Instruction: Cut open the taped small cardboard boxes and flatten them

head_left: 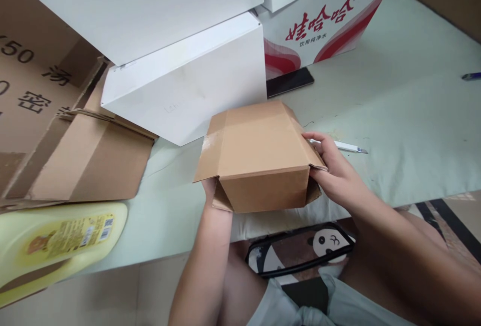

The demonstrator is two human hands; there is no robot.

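Note:
A small brown cardboard box is held near the table's front edge, with its side flaps sticking out left and right. My right hand grips the flap on the right, fingers on top and the rest bent around the edge. On the other side my left hand reaches under the left flap; its fingers are hidden by the cardboard. Just beyond my right hand lies a white utility knife with its blade end pointing right.
White boxes stand stacked behind, beside a red-and-white printed carton. A black phone lies before them. Open cardboard cartons and a yellow bottle are at left. A pen lies far right. A panda-print item is below the edge.

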